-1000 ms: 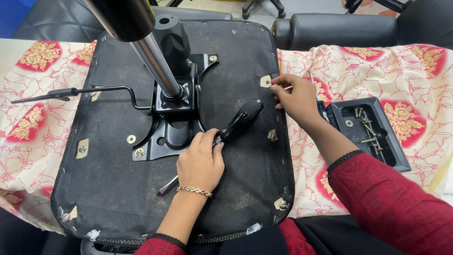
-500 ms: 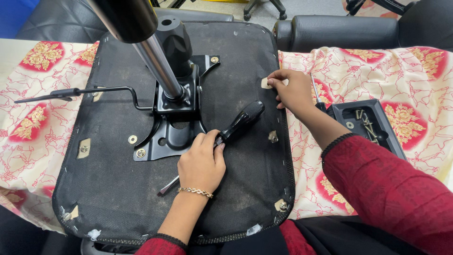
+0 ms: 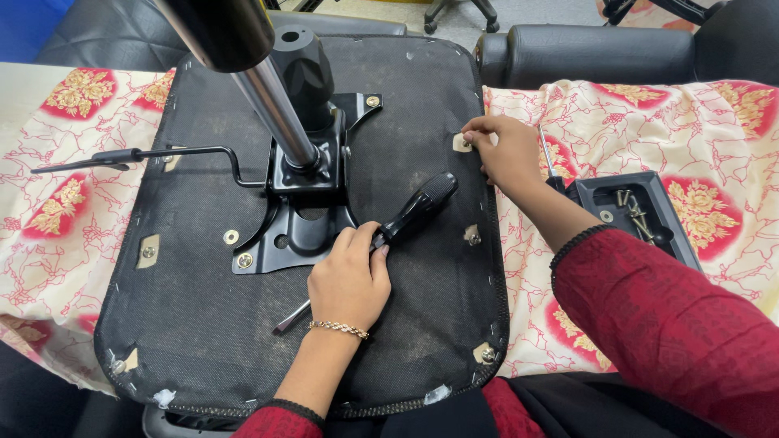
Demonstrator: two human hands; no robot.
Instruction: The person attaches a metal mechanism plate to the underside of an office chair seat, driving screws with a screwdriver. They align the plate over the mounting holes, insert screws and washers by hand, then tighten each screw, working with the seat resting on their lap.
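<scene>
The seat (image 3: 203, 324), an upturned chair base covered in black fabric, lay across a flowered cloth (image 3: 49, 211) and filled the middle of the view. Its fabric was dusty, stapled round the rim and torn at the near corners. A black metal plate (image 3: 304, 231) was bolted near its centre, and from it rose a shiny column (image 3: 272, 109) beside a black knob. A thin lever (image 3: 138, 154) ran out from the plate to the left.

A screwdriver (image 3: 414, 211) with a black ribbed handle lay slantwise on the seat just right of the plate, its steel shaft pointing toward the near edge.

The top of the column was cut off by the frame. The middle of the screwdriver was hidden under the left hand, so only the handle and the tip showed. The contents of the black tray (image 3: 641, 219) on the cloth to the right were small and hard to tell apart; they looked like screws. What the right fingertips pressed on was partly covered.

The left hand (image 3: 350, 280) rested palm down on the seat, its fingers together and curled over the screwdriver; whether they gripped it could not be told. A bracelet (image 3: 337, 328) circled the wrist. The right hand (image 3: 503, 150) reached to the seat's right edge, fingers bent and close together, tips touching a pale tab (image 3: 460, 143) there. A red sleeve (image 3: 673, 324) covered that forearm.
</scene>
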